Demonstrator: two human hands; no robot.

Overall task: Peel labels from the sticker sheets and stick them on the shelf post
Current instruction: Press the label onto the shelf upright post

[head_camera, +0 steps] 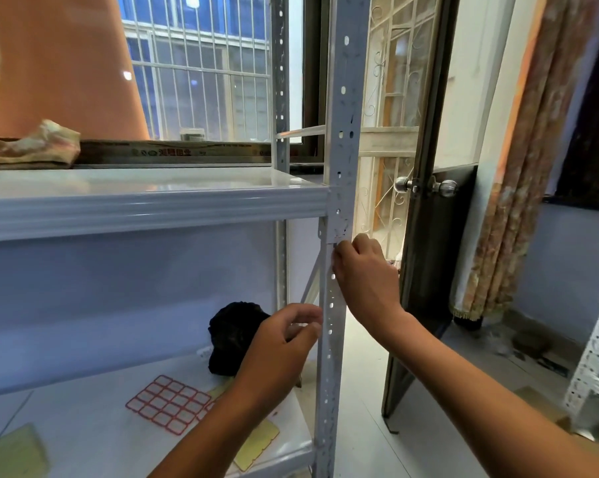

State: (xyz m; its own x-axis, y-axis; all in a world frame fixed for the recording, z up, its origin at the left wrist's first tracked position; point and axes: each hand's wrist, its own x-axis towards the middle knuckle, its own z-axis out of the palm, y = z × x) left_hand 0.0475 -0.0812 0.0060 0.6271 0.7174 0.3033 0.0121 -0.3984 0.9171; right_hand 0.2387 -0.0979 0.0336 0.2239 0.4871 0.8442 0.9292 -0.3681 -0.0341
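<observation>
Red-bordered blank sticker sheet (168,404) lies below right hand (363,277).

We find the shelf post (339,188) bare and reachable from 12 o'clock down to the upper shelf (153,201) edge. Below that our right hand (363,277) covers its face, and our left hand (284,343) crowds it from 7 o'clock. At 3 o'clock the open door (425,263) stands near — a narrow gap of floor between. On the lower shelf (84,419), a black bundle (232,336) blocks the back; the red-bordered sticker sheet (168,403) lies open at 8 o'clock.
</observation>
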